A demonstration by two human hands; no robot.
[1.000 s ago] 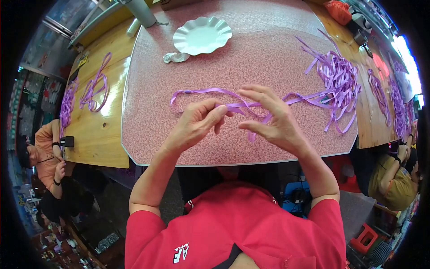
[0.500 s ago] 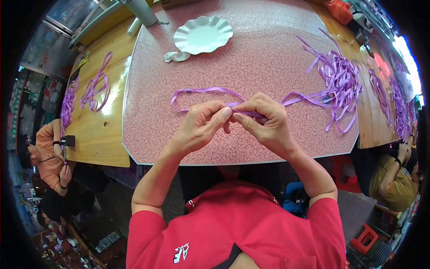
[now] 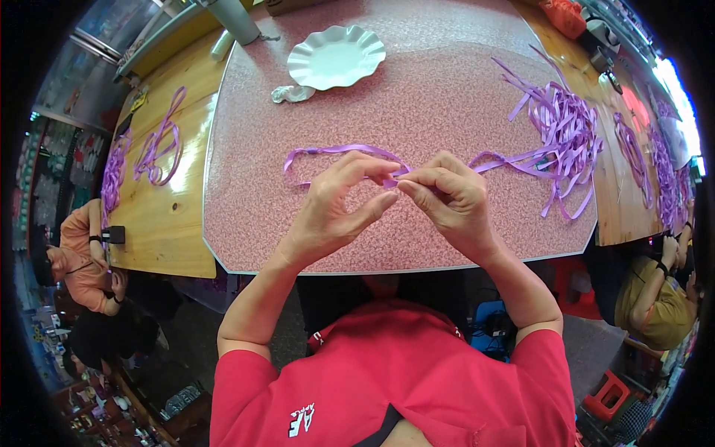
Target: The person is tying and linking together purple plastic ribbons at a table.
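Over the near middle of the table, my right hand (image 3: 449,195) pinches a purple ribbon strap (image 3: 339,148) between thumb and fingers. A short bit of the strap sticks out at its fingertips toward my left hand. My left hand (image 3: 335,200) has its thumb spread away from the fingers, whose tips are close to that bit; whether they touch it I cannot tell. Beyond my left hand the strap lies in a loop on the table. To the right, a strand runs from near my right hand to a tangled heap of purple straps (image 3: 562,130).
A white wavy-edged plate (image 3: 337,58) and a crumpled clear wrapper (image 3: 293,94) stand farther back on the pink speckled table (image 3: 261,216). A grey cylinder (image 3: 232,21) is at the far left. Wooden tables with more purple straps (image 3: 160,145) flank it; co-workers sit on both sides.
My left thumb has come away from the fingertips and the left hand has spread. My right hand keeps its pinch and has shifted slightly right.
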